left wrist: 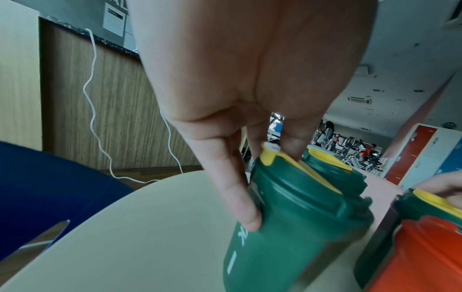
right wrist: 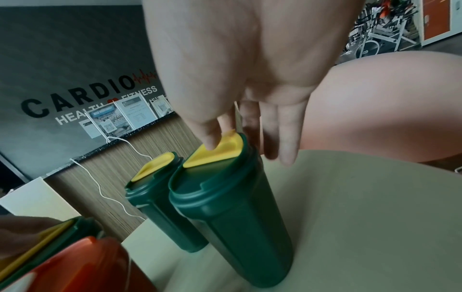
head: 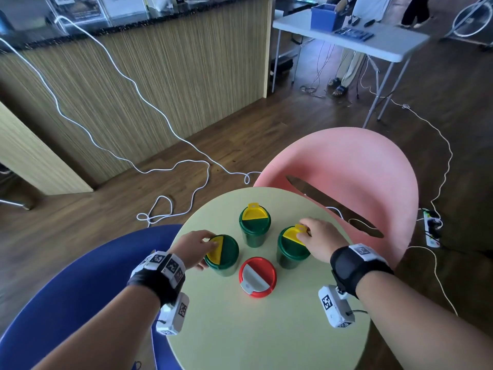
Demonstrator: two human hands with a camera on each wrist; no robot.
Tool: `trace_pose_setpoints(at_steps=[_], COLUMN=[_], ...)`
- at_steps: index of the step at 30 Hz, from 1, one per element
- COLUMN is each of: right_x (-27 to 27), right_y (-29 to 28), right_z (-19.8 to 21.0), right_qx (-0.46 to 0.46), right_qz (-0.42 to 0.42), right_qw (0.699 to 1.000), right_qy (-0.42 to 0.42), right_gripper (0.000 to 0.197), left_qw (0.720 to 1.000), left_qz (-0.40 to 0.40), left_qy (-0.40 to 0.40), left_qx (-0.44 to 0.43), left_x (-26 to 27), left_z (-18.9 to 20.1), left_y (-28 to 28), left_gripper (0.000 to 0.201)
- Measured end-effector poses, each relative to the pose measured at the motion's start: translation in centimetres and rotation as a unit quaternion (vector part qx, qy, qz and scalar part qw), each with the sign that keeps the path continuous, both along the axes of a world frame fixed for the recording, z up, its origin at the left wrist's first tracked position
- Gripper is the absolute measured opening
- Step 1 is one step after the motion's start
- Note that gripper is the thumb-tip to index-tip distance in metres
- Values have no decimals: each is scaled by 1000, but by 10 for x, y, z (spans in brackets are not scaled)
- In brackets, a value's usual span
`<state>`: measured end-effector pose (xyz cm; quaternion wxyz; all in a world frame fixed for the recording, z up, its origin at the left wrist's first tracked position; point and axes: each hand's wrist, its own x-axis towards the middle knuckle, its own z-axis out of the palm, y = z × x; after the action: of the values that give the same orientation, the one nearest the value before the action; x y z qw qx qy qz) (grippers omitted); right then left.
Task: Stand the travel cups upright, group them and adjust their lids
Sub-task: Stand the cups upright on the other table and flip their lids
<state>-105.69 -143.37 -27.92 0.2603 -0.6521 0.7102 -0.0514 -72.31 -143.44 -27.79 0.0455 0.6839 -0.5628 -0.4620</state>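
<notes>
Four travel cups stand upright, close together on the round pale table (head: 266,329). My left hand (head: 207,254) grips the left green cup (head: 226,260) at its lid; the thumb (left wrist: 246,207) lies on the cup's side and fingertips rest on the yellow flap (left wrist: 300,166). Between thumb (right wrist: 211,140) and forefinger my right hand (head: 302,232) pinches the yellow flap (right wrist: 220,154) of the right green cup (head: 292,253), which is slightly raised. The middle green cup (head: 254,231) and the red cup with a white flap (head: 257,277) are untouched.
A pink chair (head: 360,166) stands behind the table on the right and a blue chair (head: 66,289) at the left. White cables (head: 173,166) trail over the wooden floor. A power strip (head: 432,228) lies beside the pink chair. A wood-panelled counter (head: 160,76) stands behind.
</notes>
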Motion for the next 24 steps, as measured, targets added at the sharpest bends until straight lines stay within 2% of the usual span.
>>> trace_pose_setpoints(at_steps=[3, 5, 7, 11, 15, 19, 21, 24], right_x=[4, 16, 33, 77, 103, 104, 98, 84], right_y=[11, 24, 39, 63, 76, 74, 70, 65], right_z=[7, 16, 25, 30, 23, 15, 13, 9], right_qx=[-91, -164, -196, -109, -30, -1, -8, -38], right_qz=[14, 57, 109, 208, 234, 238, 288, 353], right_qw=[995, 985, 975, 971, 965, 965, 952, 931], right_qy=[26, 19, 4, 51, 117, 111, 103, 84], right_gripper=[41, 34, 33, 58, 71, 64, 58, 66], left_qw=[998, 996, 994, 991, 986, 984, 983, 982], left_qz=[47, 76, 94, 110, 133, 147, 145, 146], left_qy=[22, 38, 50, 70, 96, 103, 108, 116], left_qx=[-19, -25, -30, -22, -4, -17, -18, -21], left_x=[0, -1, -2, -4, -7, -7, -6, -5], left_z=[-5, -7, -8, -12, -17, -20, -21, -19], left_y=[11, 17, 23, 31, 36, 39, 40, 40], left_gripper=[37, 35, 35, 40, 45, 46, 45, 41])
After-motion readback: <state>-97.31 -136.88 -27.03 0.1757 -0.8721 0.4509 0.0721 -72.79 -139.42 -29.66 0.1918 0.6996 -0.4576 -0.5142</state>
